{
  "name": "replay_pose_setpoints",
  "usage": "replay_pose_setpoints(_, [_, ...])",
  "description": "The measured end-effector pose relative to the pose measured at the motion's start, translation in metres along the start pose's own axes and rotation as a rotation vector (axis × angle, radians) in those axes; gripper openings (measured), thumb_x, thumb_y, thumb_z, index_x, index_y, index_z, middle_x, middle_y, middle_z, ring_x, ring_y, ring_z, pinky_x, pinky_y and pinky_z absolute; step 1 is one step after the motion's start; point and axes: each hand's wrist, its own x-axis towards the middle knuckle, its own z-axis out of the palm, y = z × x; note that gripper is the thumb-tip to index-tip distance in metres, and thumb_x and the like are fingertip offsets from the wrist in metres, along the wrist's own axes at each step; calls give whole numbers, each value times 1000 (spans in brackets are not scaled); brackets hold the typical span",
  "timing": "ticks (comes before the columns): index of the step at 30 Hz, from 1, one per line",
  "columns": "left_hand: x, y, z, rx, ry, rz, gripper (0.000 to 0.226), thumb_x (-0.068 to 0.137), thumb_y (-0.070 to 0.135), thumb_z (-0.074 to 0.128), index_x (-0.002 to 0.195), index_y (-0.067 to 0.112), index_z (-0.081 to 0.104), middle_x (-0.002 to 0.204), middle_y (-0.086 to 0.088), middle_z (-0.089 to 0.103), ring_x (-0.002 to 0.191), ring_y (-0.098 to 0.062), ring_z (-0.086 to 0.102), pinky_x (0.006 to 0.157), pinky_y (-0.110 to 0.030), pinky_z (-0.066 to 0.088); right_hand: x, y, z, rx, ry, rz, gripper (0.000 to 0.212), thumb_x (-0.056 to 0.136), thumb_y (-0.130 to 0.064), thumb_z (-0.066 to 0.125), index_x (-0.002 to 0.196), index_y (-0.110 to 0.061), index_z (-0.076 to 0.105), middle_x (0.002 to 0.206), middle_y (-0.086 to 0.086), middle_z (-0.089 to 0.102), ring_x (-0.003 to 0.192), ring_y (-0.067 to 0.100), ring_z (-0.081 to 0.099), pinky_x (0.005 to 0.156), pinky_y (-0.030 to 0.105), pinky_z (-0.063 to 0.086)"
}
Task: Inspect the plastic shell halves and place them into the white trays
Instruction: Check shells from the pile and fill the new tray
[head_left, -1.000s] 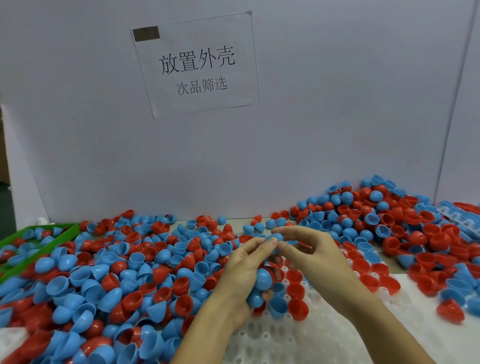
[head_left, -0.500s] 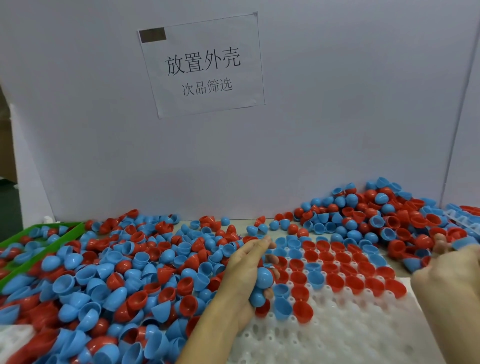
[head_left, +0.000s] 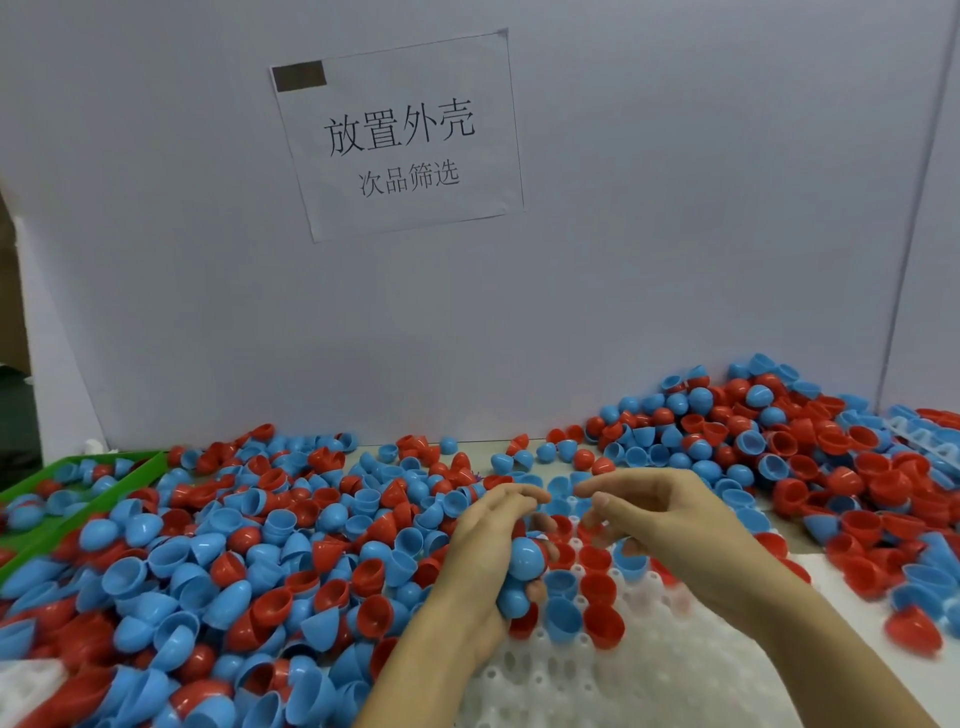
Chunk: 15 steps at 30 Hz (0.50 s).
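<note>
On the far left I see a green bin (head_left: 31, 493) with a few shells in it, and beside it a wide heap of loose red and blue shell halves (head_left: 234, 551) spread over the tabletop (head_left: 483, 447). My left hand (head_left: 488, 561) sits at the heap's right edge, its grip clenched around a cluster of blue shells (head_left: 522, 571) cupped in the palm, fingers pointing away from me. Under it lies the white tray (head_left: 597, 680), where red and blue halves fill the far pockets, open side up, and the near pockets are bare. My right hand (head_left: 675, 525) hovers above the tray, thumb and forefinger apart, grip released and holding nothing I can make out. Farther right, a second pile of shells (head_left: 810, 441) rises against the white backboard (head_left: 623, 260), which carries a printed paper sign (head_left: 400, 135).
</note>
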Motion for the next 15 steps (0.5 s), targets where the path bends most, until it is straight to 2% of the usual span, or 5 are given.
replay_pose_setpoints(5, [-3, 3, 3, -36, -76, -22, 25, 101, 33, 53, 112, 15, 66, 82, -13, 70, 53, -16, 61, 38, -23, 41, -3, -4, 14, -79, -58, -81, 9, 84, -41, 71, 92, -46, 73, 89, -25, 72, 83, -3, 69, 62, 11, 52])
replay_pose_setpoints(8, [-7, 2, 4, -11, -127, -25, 27, 104, 38, 47, 117, 20, 63, 74, -10, 68, 53, -16, 61, 37, -23, 41, -4, -6, 26, -162, -19, -168, 14, 89, -38, 69, 101, -43, 69, 78, -23, 68, 68, -1, 66, 59, 9, 48])
replay_pose_setpoints(10, [-8, 2, 6, 42, -167, -17, 22, 105, 39, 46, 112, 29, 65, 77, -9, 70, 57, -17, 62, 36, -23, 39, -6, -8, 29, -209, -12, -205, 15, 91, -35, 68, 104, -42, 67, 74, -23, 66, 63, 1, 64, 58, 11, 48])
replay_pose_setpoints(13, [-10, 2, 9, 100, -182, -5, 25, 106, 39, 45, 99, 35, 69, 86, -5, 74, 60, -17, 62, 36, -22, 38, -7, -8, 27, -248, -27, -228, 21, 91, -32, 69, 98, -51, 63, 85, -18, 72, 76, 7, 68, 69, 17, 55])
replay_pose_setpoints(15, [-11, 2, 11, 91, -194, -1, 25, 105, 38, 46, 100, 34, 70, 84, -3, 73, 62, -17, 62, 36, -22, 38, -7, -8, 24, -243, -16, -242, 23, 91, -29, 69, 95, -51, 64, 90, -15, 72, 81, 3, 67, 69, 13, 52])
